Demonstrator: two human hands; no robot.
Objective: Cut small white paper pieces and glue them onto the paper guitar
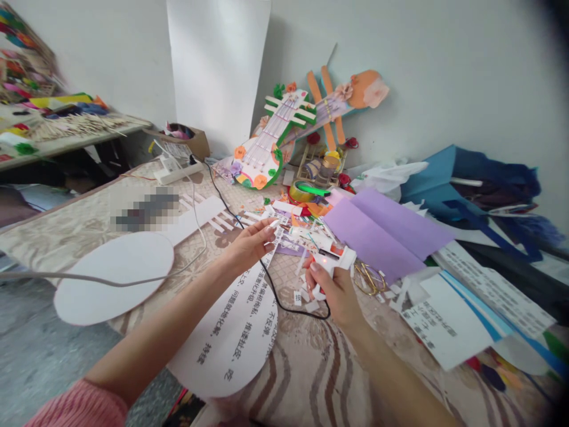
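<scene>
My right hand (335, 293) is wrapped around a white hot glue gun (344, 261), which shows a small red light. Its nozzle points left, toward my left hand (253, 240). With thumb and fingers pinched, that hand holds a small white strip (276, 223) close to the nozzle. Under my left forearm lies a white lute-shaped cutout (222, 344) printed with black characters, its narrow neck running up beneath my fingers. A black cord (284, 305) loops across it to the glue gun.
A plain white cutout (120, 273) lies at left, crossed by a grey cable (111, 283). Decorated paper lutes (271, 142) lean on the wall. Purple sheets (382, 231), gold scissors (370, 280), tape (302, 191) and paper scraps crowd the right. A power strip (178, 172) sits behind.
</scene>
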